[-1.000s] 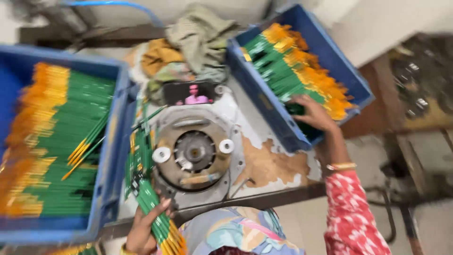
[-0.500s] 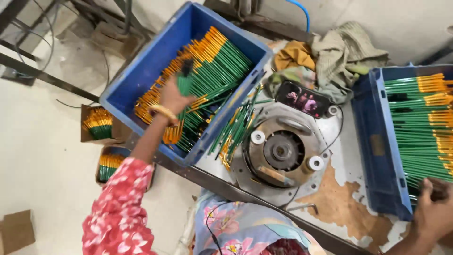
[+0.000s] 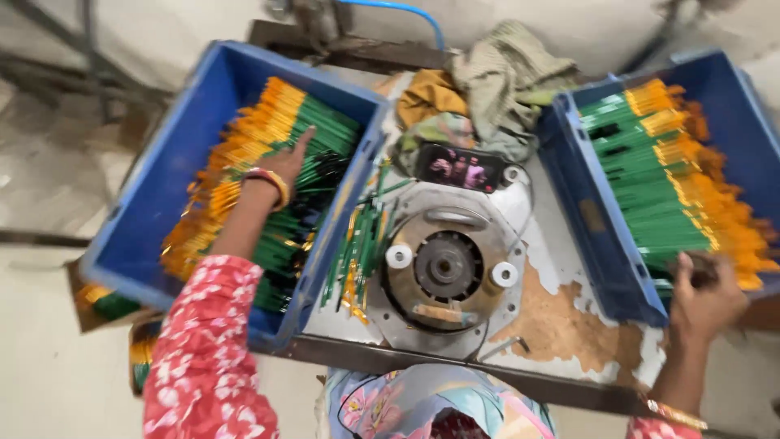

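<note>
Green pencils (image 3: 313,175) lie sorted in the left blue crate (image 3: 166,175), tips aligned for grabbing. Left hand (image 3: 284,162) rests flat, fingers extended, gripping nothing. Right hand (image 3: 705,299) curls at the right crate (image 3: 605,244); its hold cannot be determined.

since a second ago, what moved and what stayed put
The left hand went from the bench's near edge, where it held a bunch of green pencils, into the left blue crate and now lies on the pencils there. The right hand drew back to the near end of the right blue crate; its grip is blurred. Both crates, the round metal machine, the phone and the rags stayed put.
</note>
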